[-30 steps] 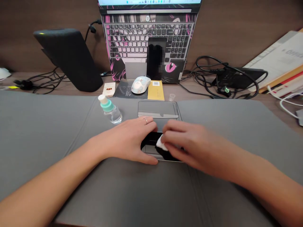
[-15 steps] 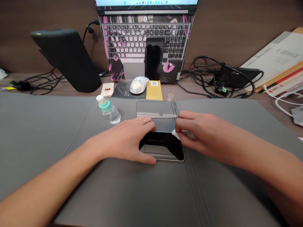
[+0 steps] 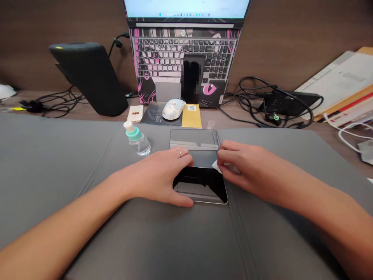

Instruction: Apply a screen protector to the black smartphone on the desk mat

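Note:
A phone [image 3: 201, 186] lies flat on the grey desk mat, its dark glossy screen facing up. My left hand [image 3: 163, 177] spans its left end, thumb along the near edge and fingers at the far edge, gripping it. Pinched in my right hand [image 3: 244, 163] is a crumpled white wipe [image 3: 216, 166], mostly hidden by the fingers and touching the phone's far right corner. Just beyond the phone rests a clear screen protector [image 3: 194, 139] with a dark border. A small clear bottle [image 3: 138, 140] with a teal collar and white cap stands beyond my left hand.
Behind the mat [image 3: 151, 241], a laptop [image 3: 180, 58] stands tilted with a dark phone [image 3: 192, 77] before its keyboard. A mouse [image 3: 174, 109] rests on a dark packet beside a yellow card [image 3: 191, 118]. A black upright device [image 3: 93, 77] is left; cables [image 3: 247, 105] and books [image 3: 346, 85] are right.
The camera view has tilted up slightly, so everything sits a little lower in the picture. Both hands keep nearly the same places on and beside the phone.

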{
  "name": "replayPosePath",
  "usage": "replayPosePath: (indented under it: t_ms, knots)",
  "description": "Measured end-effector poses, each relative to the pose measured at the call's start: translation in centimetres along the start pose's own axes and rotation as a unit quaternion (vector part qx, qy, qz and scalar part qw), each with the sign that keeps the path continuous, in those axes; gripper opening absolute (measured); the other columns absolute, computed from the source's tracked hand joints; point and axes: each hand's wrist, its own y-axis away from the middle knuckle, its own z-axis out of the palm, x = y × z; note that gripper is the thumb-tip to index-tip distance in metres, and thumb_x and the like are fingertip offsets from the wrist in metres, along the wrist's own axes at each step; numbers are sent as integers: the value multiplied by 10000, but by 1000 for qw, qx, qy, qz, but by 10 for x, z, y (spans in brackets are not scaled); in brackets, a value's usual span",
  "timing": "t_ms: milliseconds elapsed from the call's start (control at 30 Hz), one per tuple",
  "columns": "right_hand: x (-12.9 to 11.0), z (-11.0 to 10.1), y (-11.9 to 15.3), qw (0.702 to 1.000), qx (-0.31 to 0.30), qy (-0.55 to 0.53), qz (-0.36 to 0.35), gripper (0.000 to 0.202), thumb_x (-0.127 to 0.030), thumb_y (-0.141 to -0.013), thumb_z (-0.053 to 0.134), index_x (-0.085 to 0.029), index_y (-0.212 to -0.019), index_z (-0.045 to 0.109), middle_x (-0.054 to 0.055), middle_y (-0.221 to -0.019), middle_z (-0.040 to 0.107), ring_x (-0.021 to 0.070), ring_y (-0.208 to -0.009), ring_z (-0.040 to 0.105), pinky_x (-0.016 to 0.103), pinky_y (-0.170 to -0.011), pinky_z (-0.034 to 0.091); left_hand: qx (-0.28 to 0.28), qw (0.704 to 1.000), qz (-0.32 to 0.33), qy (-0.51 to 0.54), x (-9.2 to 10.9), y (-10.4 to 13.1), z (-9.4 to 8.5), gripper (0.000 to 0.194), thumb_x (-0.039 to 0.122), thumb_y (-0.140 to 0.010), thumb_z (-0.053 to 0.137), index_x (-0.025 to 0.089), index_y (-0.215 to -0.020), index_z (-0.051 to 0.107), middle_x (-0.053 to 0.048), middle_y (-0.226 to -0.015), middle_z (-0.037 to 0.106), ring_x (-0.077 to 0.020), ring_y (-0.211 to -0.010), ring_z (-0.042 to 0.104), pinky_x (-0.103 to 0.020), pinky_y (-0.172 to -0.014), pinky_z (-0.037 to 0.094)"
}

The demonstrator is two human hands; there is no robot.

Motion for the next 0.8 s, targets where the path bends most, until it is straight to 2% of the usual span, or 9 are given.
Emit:
replayPosePath:
  t_ms: [100,167,267,400,433,500,567,700,800]
  knots:
    - [-14,2,-2,997,48,-22,-50,199,-180,-995,462,-184,-866,614,39,-884,562,135,-656,535,276,-604,408,15,1000,10,-11,0,-2,4,529,575,-740,782,211,-1068,581,-37,-1020,598,-246,-911,592,-367,-739,460]
    - [-22,7,-4,995,56,-43,-77,233,-192,-1025,441,-174,-914,646,54,-919,581,142,-697,557,279,-638,439,30,999,21,-21,1,-3,7,509,581,-735,782,208,-1017,580,-37,-993,595,-246,-893,587,-368,-724,455]
    - [-29,16,-6,991,36,-78,-103,259,-213,-1053,434,-176,-958,672,62,-947,606,157,-755,591,287,-679,471,42,998,36,-29,2,-5,10,512,620,-742,778,208,-976,585,-39,-950,589,-252,-883,581,-368,-715,450]
    - [-21,19,-6,992,4,-85,-94,240,-222,-1047,444,-185,-951,661,64,-945,621,178,-788,621,306,-696,491,37,999,21,18,2,-4,5,583,731,-782,714,218,-1040,610,-42,-982,602,-248,-896,585,-370,-735,462]
    - [-17,19,-6,993,0,-78,-84,230,-216,-1037,447,-185,-941,653,65,-945,622,181,-792,624,309,-699,492,38,998,10,38,2,-4,3,527,716,-861,636,222,-1041,609,-43,-991,608,-244,-909,585,-375,-757,465]
    - [-9,16,-5,997,-4,-58,-58,206,-194,-1010,454,-187,-923,641,64,-935,619,181,-784,626,308,-695,489,53,995,-3,85,-1,-3,-1,392,573,-1030,412,225,-1025,595,-44,-1007,622,-229,-937,578,-389,-824,470]
    - [-4,15,-4,998,-4,-41,-42,201,-191,-996,457,-190,-915,641,63,-925,615,178,-762,621,307,-681,482,86,984,-5,153,-3,-4,-2,404,403,-1082,219,228,-1003,575,-43,-1008,627,-211,-946,563,-397,-882,473]
    - [-8,16,-6,997,10,-36,-64,289,-235,-1047,408,-184,-917,661,70,-930,610,169,-741,602,305,-670,476,147,949,-25,277,-9,-7,2,430,376,-1057,175,230,-1000,575,-46,-974,617,-209,-934,557,-398,-877,494]
    - [-16,19,-10,993,26,-53,-102,347,-267,-1081,374,-178,-965,689,81,-962,627,168,-769,612,304,-689,493,157,944,-26,290,-11,-10,4,419,379,-1049,192,229,-1004,581,-47,-963,618,-206,-919,559,-398,-872,500]
